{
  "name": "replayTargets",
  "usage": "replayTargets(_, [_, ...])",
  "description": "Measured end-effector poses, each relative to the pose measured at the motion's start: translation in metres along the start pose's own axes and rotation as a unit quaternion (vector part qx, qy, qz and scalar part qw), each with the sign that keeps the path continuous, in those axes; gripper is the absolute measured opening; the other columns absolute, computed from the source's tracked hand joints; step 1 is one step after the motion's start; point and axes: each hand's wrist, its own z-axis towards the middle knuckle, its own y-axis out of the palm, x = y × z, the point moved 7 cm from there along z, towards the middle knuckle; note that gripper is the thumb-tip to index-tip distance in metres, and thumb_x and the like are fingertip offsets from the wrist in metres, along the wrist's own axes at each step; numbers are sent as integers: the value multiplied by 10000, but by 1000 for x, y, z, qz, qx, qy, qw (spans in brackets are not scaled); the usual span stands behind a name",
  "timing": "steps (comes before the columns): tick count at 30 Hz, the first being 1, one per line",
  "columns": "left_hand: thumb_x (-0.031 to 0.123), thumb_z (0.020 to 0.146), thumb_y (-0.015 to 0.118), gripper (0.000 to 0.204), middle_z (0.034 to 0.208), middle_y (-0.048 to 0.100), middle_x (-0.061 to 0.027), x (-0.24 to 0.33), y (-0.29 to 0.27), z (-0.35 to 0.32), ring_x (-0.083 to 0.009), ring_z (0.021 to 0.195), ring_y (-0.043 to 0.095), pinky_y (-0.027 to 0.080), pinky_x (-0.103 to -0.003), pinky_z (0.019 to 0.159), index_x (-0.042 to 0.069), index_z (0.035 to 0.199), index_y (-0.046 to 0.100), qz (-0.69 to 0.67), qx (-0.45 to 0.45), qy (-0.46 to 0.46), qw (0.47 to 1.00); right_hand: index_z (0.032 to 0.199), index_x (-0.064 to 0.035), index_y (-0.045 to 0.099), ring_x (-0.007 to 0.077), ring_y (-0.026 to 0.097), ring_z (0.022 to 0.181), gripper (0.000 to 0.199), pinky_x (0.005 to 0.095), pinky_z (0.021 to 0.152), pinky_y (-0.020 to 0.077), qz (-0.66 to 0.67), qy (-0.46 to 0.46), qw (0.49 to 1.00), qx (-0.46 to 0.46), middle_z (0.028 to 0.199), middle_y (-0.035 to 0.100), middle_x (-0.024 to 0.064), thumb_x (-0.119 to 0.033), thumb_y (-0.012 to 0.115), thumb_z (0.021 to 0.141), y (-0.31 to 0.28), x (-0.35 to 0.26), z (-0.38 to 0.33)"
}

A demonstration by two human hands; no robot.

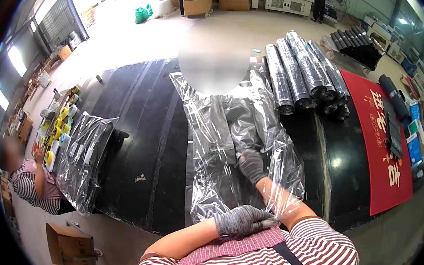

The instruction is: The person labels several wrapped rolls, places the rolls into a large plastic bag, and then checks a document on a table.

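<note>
A large clear plastic bag [210, 147] lies crumpled across the black tabletop in front of me. My left hand [244, 221], in a grey knit glove, is closed on the near edge of the plastic, close to my body. My right hand [252, 166], gloved the same way, reaches away from me, with its forearm under or inside the clear film. Glare and folds blur the fingers of that hand, so their grip is unclear. A blurred patch hides the far end of the bag.
Several film-wrapped black rolls [303, 72] lie beyond the bag at right, beside a red mat [374, 147] with light lettering. At left, another plastic-covered piece [86, 162] lies near a person [41, 180] and several yellow tape rolls [56, 133]. A cardboard box [72, 246] stands below.
</note>
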Motion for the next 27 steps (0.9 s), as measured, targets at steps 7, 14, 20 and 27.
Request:
replayTargets(7, [278, 905, 579, 379, 1033, 645, -157, 5, 1, -9, -233, 966, 622, 467, -316, 863, 49, 1207, 560, 109, 14, 23, 994, 1303, -24, 426, 345, 516, 1108, 551, 386, 982, 386, 205, -16, 976, -65, 1168, 547, 217, -163, 512, 777, 16, -41, 16])
replayTargets(14, [310, 787, 665, 314, 919, 635, -82, -7, -43, -73, -278, 859, 589, 447, -379, 795, 110, 1029, 646, 413, 212, 110, 879, 1217, 3, 501, 350, 535, 1009, 487, 403, 923, 412, 193, 69, 978, 49, 1060, 574, 217, -155, 577, 762, -97, 98, -115])
replayTargets(20, [317, 833, 631, 293, 852, 631, -137, -187, -78, -198, -269, 834, 593, 467, -388, 781, 56, 964, 654, 156, 331, -233, 901, 1303, 5, 415, 345, 534, 1124, 602, 405, 967, 410, -77, 495, 856, -128, 1203, 541, 252, -287, 544, 794, -183, 194, -357])
replayTargets(27, [309, 839, 652, 551, 1176, 511, -81, -197, -73, -227, -183, 977, 560, 502, -363, 693, 98, 1293, 420, -227, 523, -275, 774, 1254, -50, 454, 268, 541, 1027, 609, 351, 868, 409, 223, 423, 868, 136, 1182, 515, 175, -429, 618, 806, -169, 219, -344])
